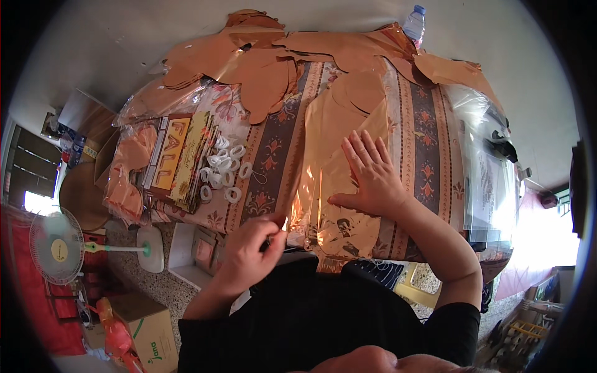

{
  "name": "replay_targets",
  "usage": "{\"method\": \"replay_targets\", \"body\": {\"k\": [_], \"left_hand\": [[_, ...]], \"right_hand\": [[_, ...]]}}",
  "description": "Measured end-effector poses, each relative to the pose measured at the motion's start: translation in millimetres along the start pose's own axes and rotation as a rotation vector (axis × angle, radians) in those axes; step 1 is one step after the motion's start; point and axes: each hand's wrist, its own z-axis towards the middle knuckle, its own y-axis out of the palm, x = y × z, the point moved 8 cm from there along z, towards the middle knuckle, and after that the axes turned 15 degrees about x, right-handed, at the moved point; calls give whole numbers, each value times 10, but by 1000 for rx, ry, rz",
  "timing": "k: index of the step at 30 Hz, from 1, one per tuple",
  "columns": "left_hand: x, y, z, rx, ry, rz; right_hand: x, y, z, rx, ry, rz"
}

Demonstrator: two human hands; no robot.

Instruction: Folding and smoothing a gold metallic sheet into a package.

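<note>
A flat copper-coloured foil balloon (pixel 323 143) lies lengthwise on the patterned tablecloth (pixel 273 137), its near end hanging over the table's front edge. My right hand (pixel 373 177) rests palm down on the foil with the fingers outstretched. Left of the foil's near end, my left hand (pixel 254 250) is closed in a pinch. A small white bit shows at its fingertips, too little to name. Several white rings of ribbon (pixel 222 163) lie left of the foil, beside a stack of printed packets (pixel 194 161).
More flat foil pieces (pixel 249 68) are heaped along the table's far edge, near a water bottle (pixel 415 26). Clear plastic sleeves (pixel 488 180) lie at the right edge. On the left stand a fan (pixel 57 248) and a cardboard box (pixel 149 336); a yellow stool (pixel 413 289) is under the table.
</note>
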Motion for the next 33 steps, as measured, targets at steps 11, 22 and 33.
{"method": "replay_targets", "body": {"k": [11,22,33], "left_hand": [[617,769,238,-172,237,-288],[-31,1015,543,-501,-127,-481],[-635,1324,759,-448,460,121]], "right_hand": [[71,-50,-59,118,-79,278],[163,330,-116,-84,-300,-746],[192,386,-113,-28,-275,-798]]}}
